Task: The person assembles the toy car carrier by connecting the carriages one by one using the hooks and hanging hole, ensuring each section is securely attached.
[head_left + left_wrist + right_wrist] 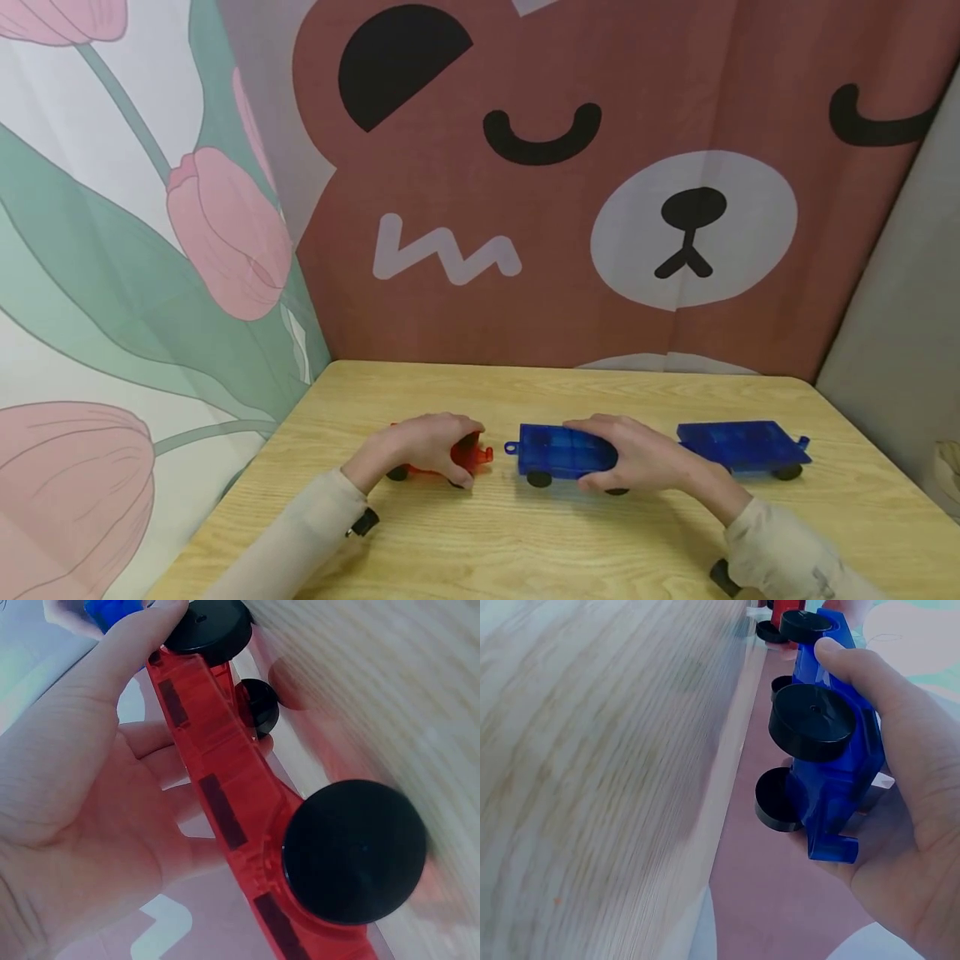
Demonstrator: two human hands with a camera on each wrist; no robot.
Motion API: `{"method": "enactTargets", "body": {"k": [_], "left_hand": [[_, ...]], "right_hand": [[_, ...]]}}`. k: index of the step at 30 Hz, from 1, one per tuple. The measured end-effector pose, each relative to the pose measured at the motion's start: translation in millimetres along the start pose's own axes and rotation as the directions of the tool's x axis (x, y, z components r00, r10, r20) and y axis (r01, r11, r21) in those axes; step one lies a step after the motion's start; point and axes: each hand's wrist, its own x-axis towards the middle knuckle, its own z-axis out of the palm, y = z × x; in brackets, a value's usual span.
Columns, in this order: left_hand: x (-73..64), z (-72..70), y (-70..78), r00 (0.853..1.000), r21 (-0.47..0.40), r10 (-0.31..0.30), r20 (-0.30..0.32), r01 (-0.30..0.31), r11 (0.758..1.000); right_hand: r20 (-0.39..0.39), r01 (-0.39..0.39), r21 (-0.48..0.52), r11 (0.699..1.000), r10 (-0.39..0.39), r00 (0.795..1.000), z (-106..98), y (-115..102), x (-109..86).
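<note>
My left hand grips a see-through red toy car from above, thumb on the near side. Its hook end points right, and black wheels show along its side in the left wrist view. To the right, my right hand holds a see-through blue toy wagon round its right end. A small ring sticks out from that wagon's left end, facing the red hook across a short gap. In the right wrist view, a blue hook shows at the wagon's other end.
A second blue toy wagon stands on the wooden table beyond my right wrist, its hook pointing right. Behind the table hangs a cloth with a bear picture. A tulip-print cloth covers the left side.
</note>
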Motion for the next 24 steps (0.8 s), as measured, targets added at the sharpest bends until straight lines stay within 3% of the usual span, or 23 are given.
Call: {"method": "enactTargets", "body": {"k": [24], "left_hand": [[0.8,2.4,-4.8,1.000,-0.020,0.015,-0.006,-0.015,1.000]], "right_hand": [[-0.018,-0.032,0.016,0.999,0.033,0.999,23,-18,13.9]]}}
